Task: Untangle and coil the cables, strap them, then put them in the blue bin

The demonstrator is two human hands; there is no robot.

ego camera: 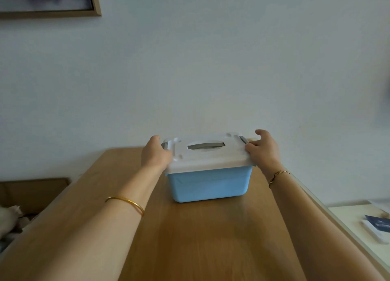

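Bin (207,184): blue, stands on the wooden table (200,242) toward its far end, close to the pale wall (190,69). White lid (202,164) sits on top, covering it. Grey handle (205,146) lies flat in the lid's recess. Grey latch at each end: left latch (164,145), right latch (243,140).

Left hand (155,154): clasps the lid's left end, palm against the latch, thumb at the lid's near edge. Fingertips hidden behind the hand.

Right hand (263,152): at the lid's right end. Thumb rests on the lid's corner. Fingers loosely curled in the air just beyond the right latch, gripping nothing that I can see.

Both forearms stretch out over the table. Gold bangle (126,202) on the left arm, thin gold bracelet (277,176) at the right wrist.

Elsewhere: framed picture (50,12) high on the wall, upper left. Cardboard box (31,192) low at left, beside the table. Pale side table (348,221) at right, a dark booklet (377,223) lying on it.
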